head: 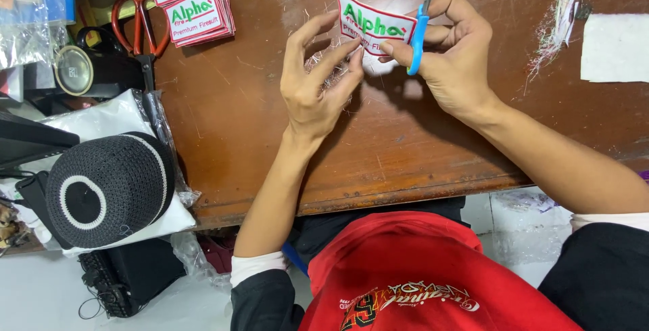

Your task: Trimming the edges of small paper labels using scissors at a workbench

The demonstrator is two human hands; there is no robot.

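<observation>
- brown wooden counter [257, 135], scratched and dotted with thread scraps, fills the upper part of the head view; pale floor shows below its near edge.
- left hand [312, 87] is closed in a pinch on the lower left edge of a white patch [372, 25] with a red border and green and red stitching, held just above the counter near its far middle.
- right hand [453, 54] grips the patch's right end with its fingertips and also holds small scissors [419, 33] with a blue handle, the blades pointing away past the top edge of the view.
- stack of like patches [193, 3] lies on the counter at the far left, well apart from the hands.
- large scissors with red handles [140, 27] lie just left of that stack, beside a dark box with a round metal lid [73, 71].
- black knitted cap with white rings [108, 189] rests on folded white cloth in clear plastic at the counter's left end.
- white cloth piece [615, 47] lies at the far right, with a tangle of loose threads [561, 20] just beside it.
- nothing lies between the hands and the person's body; the red and black top fills the bottom of the view.
</observation>
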